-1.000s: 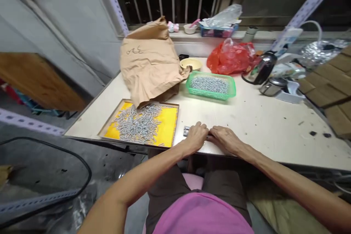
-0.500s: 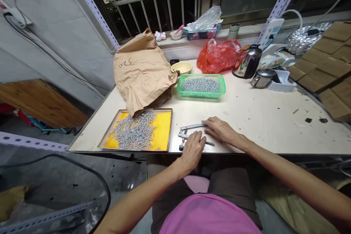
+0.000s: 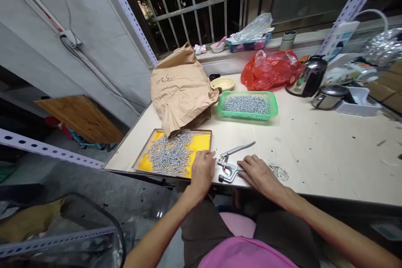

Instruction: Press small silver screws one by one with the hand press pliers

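Note:
A pair of silver snap-fastener pliers (image 3: 230,171) lies on the table near its front edge, jaws to the left and handles spread. My right hand (image 3: 259,174) has its fingers and thumb on the end of the lower handle; the upper handle is free. My left hand (image 3: 202,172) is over the right rim of a shallow cardboard tray (image 3: 141,158), just left of the pliers' jaws. Its fingers are stretched out, with nothing visible in them. Inside the tray, many small silver metal pins (image 3: 171,155) lie heaped on a yellow lining.
Behind the pliers is a green plastic basket (image 3: 248,115) of similar pins. A brown paper bag (image 3: 184,88) leans over the tray's back edge. Further back are a yellow bowl (image 3: 222,83), a red plastic bag (image 3: 270,71), a kettle (image 3: 309,76) and a lidded metal pot (image 3: 328,97).
My left hand has left the pliers and moved left to the tray's rim. My right hand has shifted from the upper handle to the lower one; the pliers have turned. The view has swung too.

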The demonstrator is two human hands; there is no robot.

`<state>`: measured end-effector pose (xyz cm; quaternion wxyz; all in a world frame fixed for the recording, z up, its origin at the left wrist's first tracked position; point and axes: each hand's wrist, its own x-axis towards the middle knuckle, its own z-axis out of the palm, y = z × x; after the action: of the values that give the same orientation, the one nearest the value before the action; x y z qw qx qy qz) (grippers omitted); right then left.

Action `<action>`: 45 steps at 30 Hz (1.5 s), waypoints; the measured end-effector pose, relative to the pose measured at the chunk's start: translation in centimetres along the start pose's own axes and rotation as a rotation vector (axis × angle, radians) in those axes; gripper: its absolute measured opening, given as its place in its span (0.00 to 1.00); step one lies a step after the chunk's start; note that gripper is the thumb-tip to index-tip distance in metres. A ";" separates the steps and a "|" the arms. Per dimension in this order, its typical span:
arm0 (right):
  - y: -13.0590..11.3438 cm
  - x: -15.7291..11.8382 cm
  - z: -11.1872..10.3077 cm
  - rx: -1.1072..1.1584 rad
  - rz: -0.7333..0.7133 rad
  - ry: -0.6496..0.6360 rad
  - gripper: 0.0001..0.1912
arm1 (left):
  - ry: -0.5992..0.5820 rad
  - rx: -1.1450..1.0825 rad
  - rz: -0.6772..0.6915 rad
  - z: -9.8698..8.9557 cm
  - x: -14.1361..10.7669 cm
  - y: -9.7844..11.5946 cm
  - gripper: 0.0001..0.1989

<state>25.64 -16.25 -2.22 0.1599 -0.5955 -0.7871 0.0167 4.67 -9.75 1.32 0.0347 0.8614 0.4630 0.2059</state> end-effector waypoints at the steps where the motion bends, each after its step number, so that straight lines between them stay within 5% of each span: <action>1: -0.4 -0.5 0.5 -0.002 0.014 0.020 0.11 | 0.010 0.064 -0.058 -0.5 0.7 -1.6 0.12; 6: -1.2 -1.3 2.1 0.056 0.079 0.140 0.11 | -0.089 0.269 -0.214 -1.4 3.9 -7.0 0.11; 17: -1.0 -1.5 2.5 0.236 0.120 0.177 0.12 | -0.213 0.356 -0.286 0.8 6.0 -9.5 0.11; 24: -0.9 -1.6 2.4 0.344 0.139 0.199 0.13 | -0.224 0.390 -0.387 0.6 6.0 -9.1 0.12; 37: -0.7 -1.3 2.0 0.467 0.268 0.326 0.14 | -0.302 0.388 -0.369 -0.5 6.2 -8.8 0.12; 41: -1.5 -0.8 1.2 0.543 0.335 0.289 0.15 | -0.198 0.303 -0.257 -1.6 5.5 -7.4 0.10; 45: -2.1 0.3 -0.2 0.605 0.480 0.351 0.14 | -0.198 0.061 0.036 -2.5 3.1 -3.6 0.08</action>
<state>23.68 -16.65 -1.48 0.4507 -0.6821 -0.5463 0.1819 2.40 -5.53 3.72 0.0505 0.8863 0.4478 0.1064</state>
